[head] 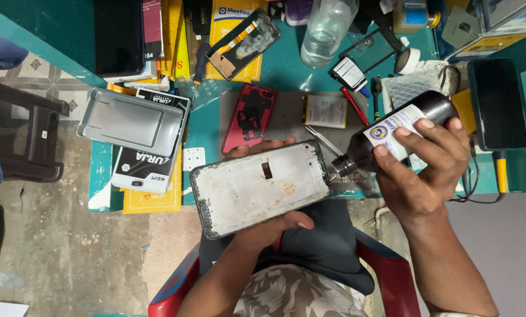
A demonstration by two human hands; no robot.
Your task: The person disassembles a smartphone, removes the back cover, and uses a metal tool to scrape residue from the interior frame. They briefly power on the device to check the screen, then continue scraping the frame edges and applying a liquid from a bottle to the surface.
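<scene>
- Over my lap, just in front of the teal workbench [286, 70], my left hand [274, 226] cradles a bare phone frame [260, 188] from underneath, thumb curled over its near long edge and fingertips showing past the far edge.
- My right hand [424, 170] wraps a dark bottle [401, 132] with a white label, fingers pressed together around its body, thumb beneath.
- As I judge it, the frame is already stripped: its pale inner face is up, smeared with yellowish glue stains. The cleaning looks barely begun, since I see no liquid on it yet.
- The bottle is tipped, its long axis running from upper right down to lower left, its ribbed neck pointing at the frame's right end and nearly touching it. Whether the cap is off, I cannot tell.
- The frame's long axis lies left to right, its right end raised slightly.
- On the bench behind lie a red back cover [250, 117], a flat battery [326, 111] and tweezers [324, 141].
</scene>
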